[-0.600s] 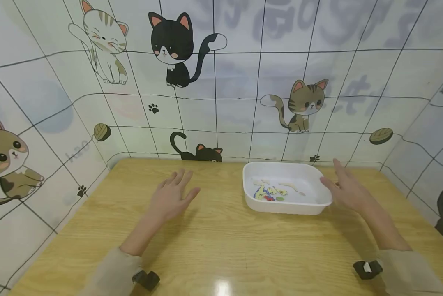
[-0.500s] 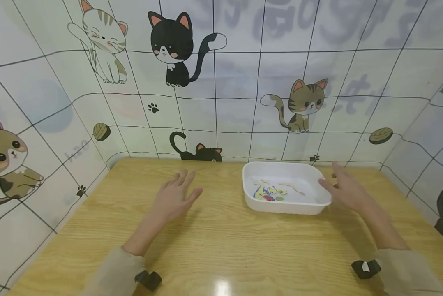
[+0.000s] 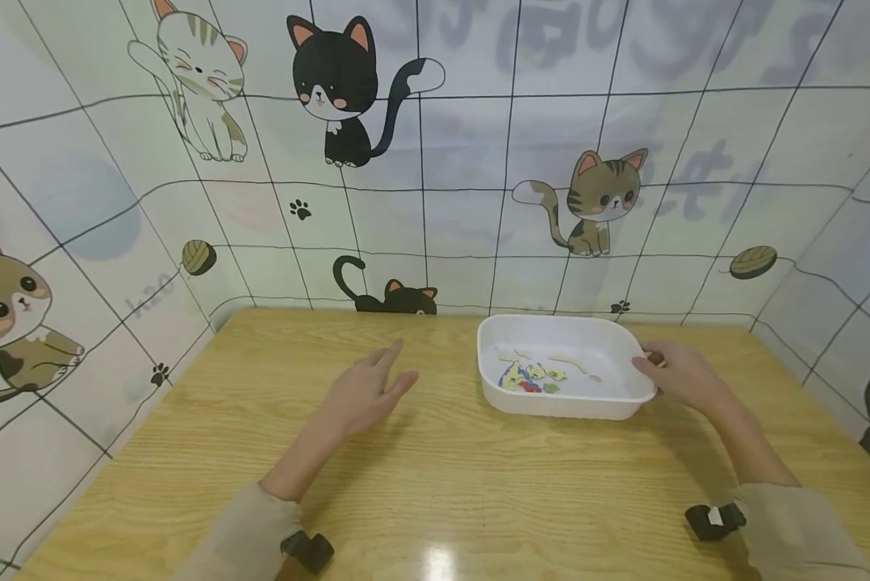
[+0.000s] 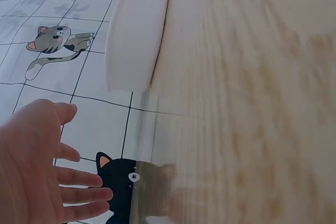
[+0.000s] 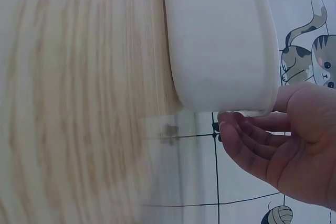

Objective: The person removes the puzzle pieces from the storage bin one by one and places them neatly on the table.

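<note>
A white plastic tray (image 3: 560, 406) with rounded corners sits on the table, right of the middle; pictures in yellow, blue, red and green show on its floor (image 3: 529, 378). At its right end my right hand (image 3: 682, 375) grips the rim. The right wrist view shows the curled fingers (image 5: 247, 145) under the rim of the tray (image 5: 220, 51), with the thumb over the top. To the left of the tray, apart from it, my left hand (image 3: 362, 395) hovers over the table with fingers stretched out. It holds nothing in the left wrist view, where its palm (image 4: 26, 156) shows.
The wood-grain table (image 3: 420, 468) runs back to a wall sheet (image 3: 464, 161) printed with cats and grid lines. Side walls (image 3: 79, 266) of the same print close in left and right. A dark wrist strap (image 3: 307, 550) sits at each sleeve.
My right hand has closed its fingers onto the tray's right rim. The left hand has drifted right, toward the tray. The tray has hardly moved.
</note>
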`<state>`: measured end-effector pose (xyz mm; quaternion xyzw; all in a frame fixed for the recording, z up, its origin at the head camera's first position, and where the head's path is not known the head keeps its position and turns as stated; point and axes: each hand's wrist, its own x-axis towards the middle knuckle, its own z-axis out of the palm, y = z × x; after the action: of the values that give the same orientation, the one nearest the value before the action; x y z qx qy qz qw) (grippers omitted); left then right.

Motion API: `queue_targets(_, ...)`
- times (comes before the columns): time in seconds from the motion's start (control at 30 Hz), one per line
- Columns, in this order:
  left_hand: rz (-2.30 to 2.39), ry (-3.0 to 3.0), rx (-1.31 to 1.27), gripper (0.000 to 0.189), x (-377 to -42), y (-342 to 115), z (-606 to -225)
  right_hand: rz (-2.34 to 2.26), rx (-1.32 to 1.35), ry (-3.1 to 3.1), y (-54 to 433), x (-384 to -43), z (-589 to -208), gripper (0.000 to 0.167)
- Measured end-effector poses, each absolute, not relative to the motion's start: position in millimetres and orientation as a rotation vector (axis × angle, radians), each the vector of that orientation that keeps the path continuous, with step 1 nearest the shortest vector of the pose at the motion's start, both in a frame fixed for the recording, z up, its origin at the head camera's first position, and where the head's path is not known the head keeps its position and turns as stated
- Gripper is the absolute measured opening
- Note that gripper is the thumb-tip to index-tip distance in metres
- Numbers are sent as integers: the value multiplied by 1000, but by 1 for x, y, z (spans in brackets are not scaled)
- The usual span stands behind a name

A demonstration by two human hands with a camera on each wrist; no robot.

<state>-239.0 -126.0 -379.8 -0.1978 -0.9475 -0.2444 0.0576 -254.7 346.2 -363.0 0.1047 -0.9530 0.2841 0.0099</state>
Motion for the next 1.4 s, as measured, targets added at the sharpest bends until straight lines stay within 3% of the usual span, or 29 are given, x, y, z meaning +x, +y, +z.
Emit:
queue_targets(0.7, -1026, -2656, -770, 46, -242, -91, -363, 1008, 350, -2963, 320, -252, -359, 42)
queue_targets(1.07, -993, -2670, -880, 41, -250, -69, -356, 1110, 460, -2925, 308, -252, -363, 35)
queue_targets(1.4, -881, -2752, -1033, 37, -255, -51, -345, 1131, 489, -2921, 299, -249, -362, 39)
